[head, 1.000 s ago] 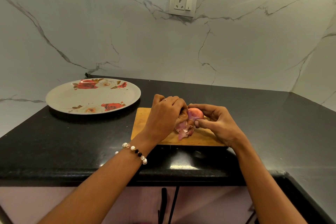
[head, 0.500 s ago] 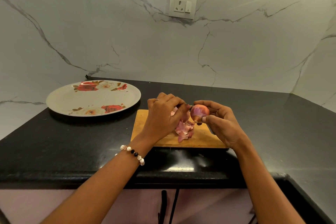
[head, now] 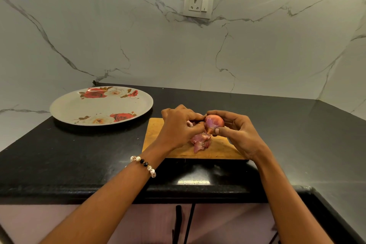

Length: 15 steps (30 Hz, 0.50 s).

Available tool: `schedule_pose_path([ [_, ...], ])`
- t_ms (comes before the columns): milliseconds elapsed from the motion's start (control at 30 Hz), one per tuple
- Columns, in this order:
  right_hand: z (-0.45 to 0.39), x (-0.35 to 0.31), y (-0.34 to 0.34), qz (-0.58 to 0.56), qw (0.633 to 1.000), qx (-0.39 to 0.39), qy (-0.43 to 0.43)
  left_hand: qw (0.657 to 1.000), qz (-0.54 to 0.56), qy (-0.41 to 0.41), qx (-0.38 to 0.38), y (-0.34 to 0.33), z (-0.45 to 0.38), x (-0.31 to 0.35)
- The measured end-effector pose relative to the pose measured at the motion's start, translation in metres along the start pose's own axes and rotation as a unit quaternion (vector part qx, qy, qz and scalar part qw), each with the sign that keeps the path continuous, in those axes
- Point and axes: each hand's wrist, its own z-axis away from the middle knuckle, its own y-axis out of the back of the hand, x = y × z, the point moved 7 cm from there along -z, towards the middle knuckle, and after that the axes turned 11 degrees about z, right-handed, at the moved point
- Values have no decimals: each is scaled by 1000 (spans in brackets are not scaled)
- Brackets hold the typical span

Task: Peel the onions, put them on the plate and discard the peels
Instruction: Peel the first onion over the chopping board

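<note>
plate far left, cutting board under hands (peels piled on it) | right hand grips onion between fingertips | left hand pinches its skin

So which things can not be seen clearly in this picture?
- Head view: the left side of the onion, covered by the left hand.
- What the left hand's fingertips pinch, hidden by its own fingers.
- Part of the board and of the peels, under both hands; the right hand covers the board's right end.
- The cupboard below, cut by the bottom edge.
</note>
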Motion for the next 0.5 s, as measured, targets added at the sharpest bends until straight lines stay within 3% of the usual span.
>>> schedule_pose_path([
  [167,0,-2,-3,-2,1000,-7,3,999,22,0,25,2,-1,-6],
  [500,1,-3,0,7,1000,5,1,998,46,34,6,2,-3,-7],
])
